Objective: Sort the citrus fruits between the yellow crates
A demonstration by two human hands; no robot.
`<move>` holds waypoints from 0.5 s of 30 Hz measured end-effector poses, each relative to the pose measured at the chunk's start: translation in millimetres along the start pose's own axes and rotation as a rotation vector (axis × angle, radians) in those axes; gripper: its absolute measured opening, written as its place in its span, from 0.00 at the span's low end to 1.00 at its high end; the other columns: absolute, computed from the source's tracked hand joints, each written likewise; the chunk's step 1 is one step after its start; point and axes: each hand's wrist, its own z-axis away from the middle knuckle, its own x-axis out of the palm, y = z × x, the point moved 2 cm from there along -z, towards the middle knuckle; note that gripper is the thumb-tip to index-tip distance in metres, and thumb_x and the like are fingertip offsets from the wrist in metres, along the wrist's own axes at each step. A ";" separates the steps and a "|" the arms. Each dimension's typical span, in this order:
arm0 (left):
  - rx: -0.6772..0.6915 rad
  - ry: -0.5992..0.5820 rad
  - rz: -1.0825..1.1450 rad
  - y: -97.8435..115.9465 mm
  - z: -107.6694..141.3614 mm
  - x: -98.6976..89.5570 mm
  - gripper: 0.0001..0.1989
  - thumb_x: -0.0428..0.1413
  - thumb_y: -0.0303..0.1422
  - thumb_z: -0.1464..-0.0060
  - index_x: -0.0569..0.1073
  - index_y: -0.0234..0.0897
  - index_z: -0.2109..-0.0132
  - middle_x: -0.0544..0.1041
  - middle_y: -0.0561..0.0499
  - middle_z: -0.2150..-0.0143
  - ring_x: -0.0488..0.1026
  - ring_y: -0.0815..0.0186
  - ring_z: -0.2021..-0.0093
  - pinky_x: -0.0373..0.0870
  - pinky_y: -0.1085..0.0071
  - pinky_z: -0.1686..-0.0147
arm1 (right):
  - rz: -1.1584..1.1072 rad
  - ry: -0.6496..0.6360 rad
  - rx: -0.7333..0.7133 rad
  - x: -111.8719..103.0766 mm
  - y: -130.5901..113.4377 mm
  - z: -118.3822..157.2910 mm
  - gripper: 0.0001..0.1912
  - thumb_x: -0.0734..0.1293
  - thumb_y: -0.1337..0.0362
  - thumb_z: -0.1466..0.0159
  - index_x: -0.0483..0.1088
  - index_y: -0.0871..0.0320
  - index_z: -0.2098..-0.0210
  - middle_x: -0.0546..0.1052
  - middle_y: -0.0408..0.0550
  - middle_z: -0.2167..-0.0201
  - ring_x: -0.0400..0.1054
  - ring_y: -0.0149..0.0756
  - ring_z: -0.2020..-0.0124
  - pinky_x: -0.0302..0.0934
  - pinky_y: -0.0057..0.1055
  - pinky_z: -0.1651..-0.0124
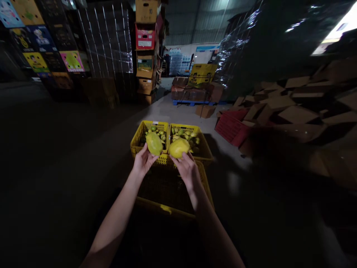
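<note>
My left hand [143, 160] is closed on a greenish-yellow lemon [154, 144], held up by the fingertips and thumb. A second lemon [179, 148], more yellow, sits in the fingers of my right hand [188, 170]. The two lemons are side by side with a small gap between them. Behind the left one stands a yellow crate [135, 139] with green and yellow fruit in it. Beyond the right one, another yellow crate [205, 148] holds similar fruit. Beneath my wrists is a nearer yellow crate [178, 213], its dark inside hard to make out.
Flattened cardboard [298, 111] is heaped at the right beside a red crate [232, 128]. Farther off, a blue pallet [192, 102] carries boxes, including a yellow box [201, 72]. Tall box stacks [145, 70] and a wrapped pallet load [106, 41] stand at the back left.
</note>
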 end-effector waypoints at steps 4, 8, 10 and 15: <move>-0.053 0.011 0.077 1.1 -1.7 0.3 0.21 0.45 0.34 0.38 0.64 0.33 0.40 0.79 0.41 0.57 0.78 0.59 0.56 0.77 0.62 0.58 | -0.058 0.010 0.065 -3.4 2.3 -3.5 0.07 0.65 0.66 0.43 0.67 0.52 0.64 0.79 0.44 0.62 0.74 0.36 0.57 0.71 0.40 0.54; -0.085 0.114 0.067 -0.3 -3.0 -0.6 0.21 0.51 0.37 0.40 0.66 0.31 0.43 0.80 0.44 0.64 0.79 0.63 0.65 0.78 0.71 0.66 | -0.077 -0.013 0.120 1.0 1.7 -1.1 0.06 0.61 0.64 0.40 0.70 0.54 0.67 0.80 0.47 0.65 0.75 0.37 0.57 0.71 0.40 0.53; -0.091 0.143 0.034 -1.0 -3.2 -1.7 0.19 0.53 0.37 0.41 0.69 0.29 0.47 0.79 0.45 0.67 0.77 0.67 0.71 0.77 0.76 0.71 | -0.039 -0.050 0.121 4.4 -0.5 1.1 0.10 0.59 0.63 0.37 0.71 0.54 0.69 0.81 0.46 0.66 0.76 0.36 0.59 0.71 0.39 0.53; -0.145 0.022 0.007 -1.2 -3.9 -3.9 0.27 0.44 0.49 0.39 0.73 0.28 0.55 0.77 0.45 0.72 0.71 0.70 0.81 0.71 0.77 0.81 | 0.218 -0.032 0.073 1.1 -9.0 1.2 0.16 0.57 0.71 0.38 0.69 0.53 0.79 0.80 0.39 0.74 0.74 0.23 0.66 0.68 0.21 0.57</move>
